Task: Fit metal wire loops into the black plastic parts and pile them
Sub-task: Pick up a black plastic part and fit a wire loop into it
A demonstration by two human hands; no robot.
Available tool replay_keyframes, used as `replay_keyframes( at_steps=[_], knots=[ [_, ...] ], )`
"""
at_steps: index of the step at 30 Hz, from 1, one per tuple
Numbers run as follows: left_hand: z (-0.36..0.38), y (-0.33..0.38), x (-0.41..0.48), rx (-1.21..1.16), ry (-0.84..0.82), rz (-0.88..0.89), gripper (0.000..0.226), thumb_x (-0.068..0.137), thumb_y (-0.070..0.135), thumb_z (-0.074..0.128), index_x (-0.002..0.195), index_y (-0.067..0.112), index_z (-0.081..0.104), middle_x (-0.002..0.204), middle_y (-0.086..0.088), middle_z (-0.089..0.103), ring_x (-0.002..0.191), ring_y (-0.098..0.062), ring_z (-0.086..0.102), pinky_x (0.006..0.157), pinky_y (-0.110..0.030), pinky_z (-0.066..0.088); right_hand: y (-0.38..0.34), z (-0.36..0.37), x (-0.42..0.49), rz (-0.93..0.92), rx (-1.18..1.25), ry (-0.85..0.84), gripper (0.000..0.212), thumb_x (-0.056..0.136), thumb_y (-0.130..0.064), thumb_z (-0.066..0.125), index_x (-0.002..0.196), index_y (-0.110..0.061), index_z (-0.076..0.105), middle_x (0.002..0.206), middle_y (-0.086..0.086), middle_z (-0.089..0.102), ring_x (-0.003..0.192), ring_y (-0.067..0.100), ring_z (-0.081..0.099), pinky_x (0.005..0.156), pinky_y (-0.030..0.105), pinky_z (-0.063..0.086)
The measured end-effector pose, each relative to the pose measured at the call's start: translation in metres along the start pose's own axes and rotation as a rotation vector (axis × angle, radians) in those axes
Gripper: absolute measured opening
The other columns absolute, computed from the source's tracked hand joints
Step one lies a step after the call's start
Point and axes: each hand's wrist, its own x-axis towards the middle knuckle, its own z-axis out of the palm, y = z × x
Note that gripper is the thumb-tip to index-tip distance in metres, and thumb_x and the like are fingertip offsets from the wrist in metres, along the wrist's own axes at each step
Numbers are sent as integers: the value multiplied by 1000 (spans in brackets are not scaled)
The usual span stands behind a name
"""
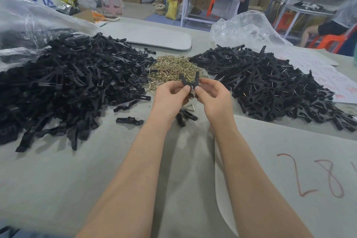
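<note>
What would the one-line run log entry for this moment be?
stage: assembly in hand | left hand: grips black plastic parts | right hand: pinches them | wire loop pile: behind hands | assembled pile: right

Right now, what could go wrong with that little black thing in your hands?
The black plastic piece is pinched only by the fingertips of the left hand and right hand, so it might slip and drop. The wire loop between the thumbs is tiny and could spring out into the wire heap. The left pile and right pile look alike, so a piece may land in the wrong one.
</note>
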Motion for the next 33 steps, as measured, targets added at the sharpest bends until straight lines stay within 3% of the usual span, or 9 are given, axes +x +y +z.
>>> replay_keyframes(
  at_steps=[4, 7, 12, 17, 22, 25, 30, 33],
  knots=[
    [0, 0, 0, 37, -6, 1, 17, 90, 3, 60, 82, 18, 61, 75, 0, 65, 68, -7, 65, 72, -23, 55, 1, 2, -1, -30, -57, -26, 18, 87, -1, 62, 100, -14, 59, 87, 0, 66, 82, 10, 64, 79, 21, 53],
    [-1, 1, -1, 62, -14, 14, 18, 91, 4, 60, 83, 20, 61, 75, 2, 64, 66, -3, 65, 69, -19, 55, 1, 1, 0, -7, -34, -36, 19, 87, -1, 62, 97, -17, 58, 83, -3, 65, 75, 3, 63, 77, 21, 52],
    [-2, 1, -1, 168, -14, 70, 18, 90, 7, 61, 83, 23, 62, 74, 2, 63, 72, -13, 61, 78, -31, 54, 2, -4, 0, 27, 28, -75, 20, 86, -1, 63, 95, -17, 58, 75, -6, 67, 67, -1, 65, 70, 17, 53],
    [-1, 1, -1, 114, -30, 60, 19, 91, 5, 58, 86, 23, 62, 78, 5, 66, 76, -8, 64, 75, -21, 55, 1, -5, 3, 150, 150, -64, 14, 91, -5, 58, 105, -7, 60, 89, 5, 68, 77, 10, 65, 69, 16, 54],
    [-1, 2, -3, 24, -45, 19, 17, 92, 4, 58, 90, 20, 65, 81, 3, 67, 76, -5, 65, 68, -14, 54, 0, -5, 2, 149, 144, -98, 22, 90, -3, 59, 112, -5, 59, 96, 6, 68, 81, 8, 65, 69, 16, 53],
    [-1, 3, -3, 1, -26, -6, 16, 91, 5, 61, 90, 21, 64, 83, 1, 67, 73, -4, 65, 67, -13, 53, -2, -6, 2, 203, 175, -101, 14, 89, -4, 61, 103, -7, 60, 92, 7, 67, 79, 10, 64, 71, 17, 54],
    [-3, 3, -3, 64, 32, -22, 12, 87, 10, 67, 89, 20, 60, 83, -4, 68, 71, -11, 66, 77, -28, 58, -4, -8, 2, 312, 270, -168, 10, 88, -3, 61, 85, -11, 62, 62, -8, 62, 60, 6, 51, 60, 14, 47],
    [-4, 3, -2, 183, 42, 12, 9, 91, 10, 61, 88, 18, 63, 85, -6, 69, 81, -19, 68, 87, -40, 55, -5, -4, 0, 258, 229, -127, 11, 88, 0, 62, 84, -9, 57, 67, -2, 63, 55, 3, 58, 60, 15, 51]
  ],
)
